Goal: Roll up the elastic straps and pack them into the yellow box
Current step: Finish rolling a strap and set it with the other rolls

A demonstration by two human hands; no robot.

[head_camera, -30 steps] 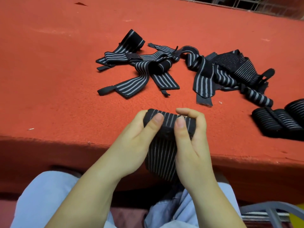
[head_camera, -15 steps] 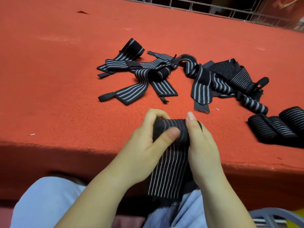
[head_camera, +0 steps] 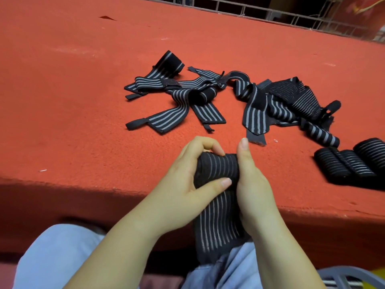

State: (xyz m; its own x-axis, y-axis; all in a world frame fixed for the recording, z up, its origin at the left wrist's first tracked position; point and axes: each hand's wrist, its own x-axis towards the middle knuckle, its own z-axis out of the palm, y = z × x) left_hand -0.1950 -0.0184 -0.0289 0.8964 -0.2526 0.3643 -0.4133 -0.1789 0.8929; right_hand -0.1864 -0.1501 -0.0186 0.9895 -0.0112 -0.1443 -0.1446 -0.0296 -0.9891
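A black elastic strap with thin grey stripes is partly rolled at the near edge of the red table. Its loose tail hangs down over the edge toward my lap. My left hand grips the roll from the left, thumb across its front. My right hand holds its right end, one finger pointing up. A pile of unrolled striped straps lies farther back on the table. Three rolled straps sit side by side at the right. A yellow corner shows at the bottom right.
A metal railing runs along the table's far edge. A grey frame shows at the bottom right beside my lap. My legs in light blue trousers are below the table edge.
The roll has turned between my hands and grown thicker. My left thumb has slid lower across its front, and my right hand's finger now points up beside it. The view has shifted down slightly.
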